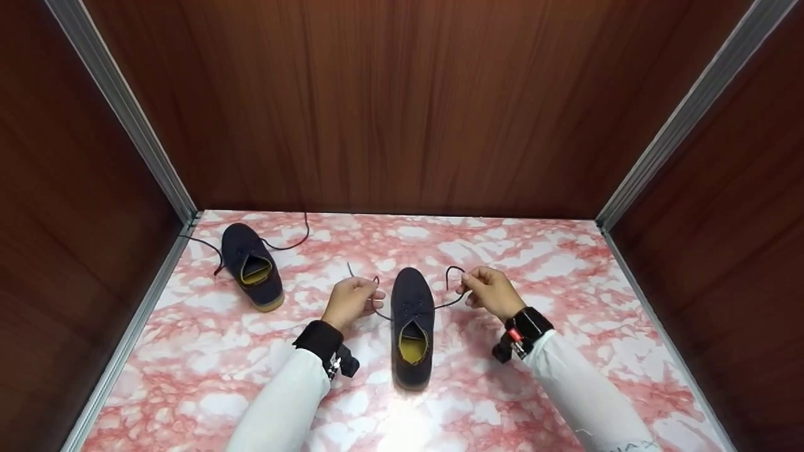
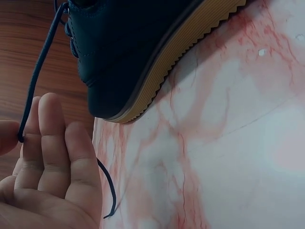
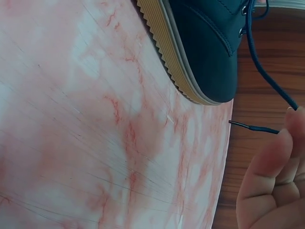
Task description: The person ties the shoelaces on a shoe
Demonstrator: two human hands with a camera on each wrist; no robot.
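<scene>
A dark navy lace-up shoe (image 1: pixel 412 285) with a yellow insole stands between the two hands, toe pointing away. On its left side, my left hand (image 1: pixel 352 301) pinches one shoelace (image 2: pixel 35 76) between thumb and index finger, the other fingers extended. That lace runs from the eyelets to the fingertips, and its loose end hangs behind the hand. To the right, my right hand (image 1: pixel 493 292) pinches the other shoelace (image 3: pixel 264 71) at the fingertips. Its tipped end sticks out past the fingers in the right wrist view. Both laces are held out sideways from the shoe.
A second navy shoe (image 1: pixel 251 267) sits at the back left, its laces (image 1: pixel 292 246) spread loose to either side. Red-and-white marbled surface (image 1: pixel 534 402) lies under everything. Dark wood panels (image 1: pixel 402 107) enclose the back and both sides, with metal strips (image 1: pixel 678 119) at the corners.
</scene>
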